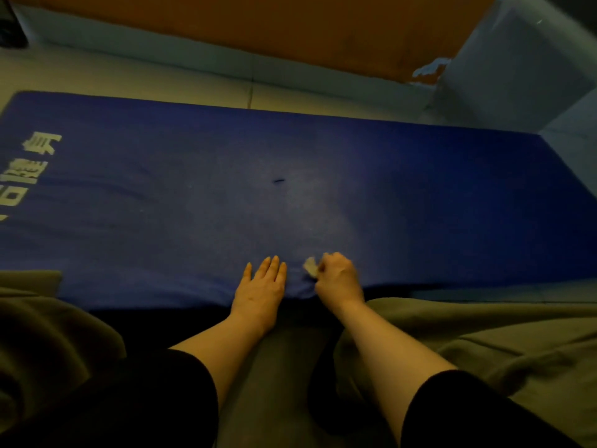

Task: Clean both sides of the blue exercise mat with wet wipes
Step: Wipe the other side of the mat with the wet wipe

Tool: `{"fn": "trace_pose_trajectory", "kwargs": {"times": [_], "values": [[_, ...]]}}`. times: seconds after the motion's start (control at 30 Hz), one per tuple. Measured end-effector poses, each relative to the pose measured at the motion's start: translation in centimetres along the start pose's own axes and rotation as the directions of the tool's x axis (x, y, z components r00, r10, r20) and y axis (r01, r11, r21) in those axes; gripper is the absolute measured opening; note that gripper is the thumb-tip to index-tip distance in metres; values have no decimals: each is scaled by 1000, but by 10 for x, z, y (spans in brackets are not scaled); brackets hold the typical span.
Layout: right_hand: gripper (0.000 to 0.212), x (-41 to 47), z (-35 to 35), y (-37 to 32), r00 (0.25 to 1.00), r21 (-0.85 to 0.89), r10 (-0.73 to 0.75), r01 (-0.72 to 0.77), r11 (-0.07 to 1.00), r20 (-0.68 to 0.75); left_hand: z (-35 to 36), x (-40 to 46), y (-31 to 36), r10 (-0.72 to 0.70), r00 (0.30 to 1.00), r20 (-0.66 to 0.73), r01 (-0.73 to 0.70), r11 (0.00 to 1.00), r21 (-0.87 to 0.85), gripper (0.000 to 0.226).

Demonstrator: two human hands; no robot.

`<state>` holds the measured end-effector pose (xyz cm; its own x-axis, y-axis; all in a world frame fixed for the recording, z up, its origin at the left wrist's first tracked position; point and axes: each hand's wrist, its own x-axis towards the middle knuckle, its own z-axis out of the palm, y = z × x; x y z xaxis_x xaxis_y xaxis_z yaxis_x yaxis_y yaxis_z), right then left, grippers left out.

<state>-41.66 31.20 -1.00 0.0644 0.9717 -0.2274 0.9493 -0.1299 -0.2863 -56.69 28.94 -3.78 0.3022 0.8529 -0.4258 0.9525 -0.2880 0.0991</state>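
The blue exercise mat lies flat across the floor, with white printed characters at its left end and a small dark mark near its middle. My left hand presses flat on the mat's near edge, fingers straight. Just to its right, my right hand grips a crumpled white wet wipe against the mat near the same edge. A paler, hazy patch spreads over the mat above my hands.
Olive-grey fabric lies over my legs along the mat's near side. Pale floor tiles run beyond the mat, up to an orange wall panel. A grey wall corner stands at the far right.
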Motion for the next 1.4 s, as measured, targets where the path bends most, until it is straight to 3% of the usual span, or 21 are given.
{"fn": "trace_pose_trajectory", "kwargs": {"times": [0.1, 0.4, 0.5, 0.63, 0.73, 0.8, 0.87, 0.93, 1.07, 1.13, 1.23, 1.3, 1.4], "values": [[21, -2, -15, 16, 981, -15, 152, -154, 988, -119, -10, -7, -2, 62, 996, -58, -58, 996, 71, 65], [23, -12, -60, -37, 966, 104, 80, -55, 993, -247, -94, -29, -10, 111, 958, -264, -75, 987, 143, 31], [23, -24, -54, -64, 980, 165, -21, 54, 985, -197, -104, -53, -42, 82, 982, -171, -41, 972, 232, 34], [17, -57, -10, -110, 966, 184, -257, 257, 949, -24, -88, -95, -91, -57, 998, 26, 49, 967, 252, 40], [12, -72, 16, -111, 955, 164, -294, 284, 945, 42, -56, -102, -97, -57, 994, 98, 41, 986, 162, 45], [14, -74, 23, -98, 950, 147, -302, 289, 946, 82, -43, -96, -97, -72, 994, 82, 72, 997, -2, 59], [18, -71, 21, -85, 947, 84, -312, 305, 949, 80, -40, -87, -100, -85, 996, 19, 87, 977, -195, 59], [19, -67, 12, -69, 973, 36, -230, 229, 973, 21, -40, -79, -102, -60, 998, -3, 58, 972, -229, 56], [18, -75, 8, -55, 993, 28, 30, -27, 999, -111, -38, -76, -103, -32, 998, 50, 42, 976, -213, 76], [19, -87, 22, -78, 997, 57, -49, 52, 997, -54, -36, -75, -101, -27, 998, 61, 40, 976, -215, 78], [25, -102, 40, -115, 965, 155, -247, 232, 960, 90, -34, -72, -97, 1, 998, 64, 15, 971, -240, 61], [25, -100, 38, -113, 954, 176, -285, 266, 948, 96, -33, -71, -97, 3, 997, 74, 16, 968, -251, 58], [20, -88, 22, -73, 974, 24, -224, 223, 974, 20, -35, -67, -94, -6, 998, 67, 23, 967, -253, 66]]}}
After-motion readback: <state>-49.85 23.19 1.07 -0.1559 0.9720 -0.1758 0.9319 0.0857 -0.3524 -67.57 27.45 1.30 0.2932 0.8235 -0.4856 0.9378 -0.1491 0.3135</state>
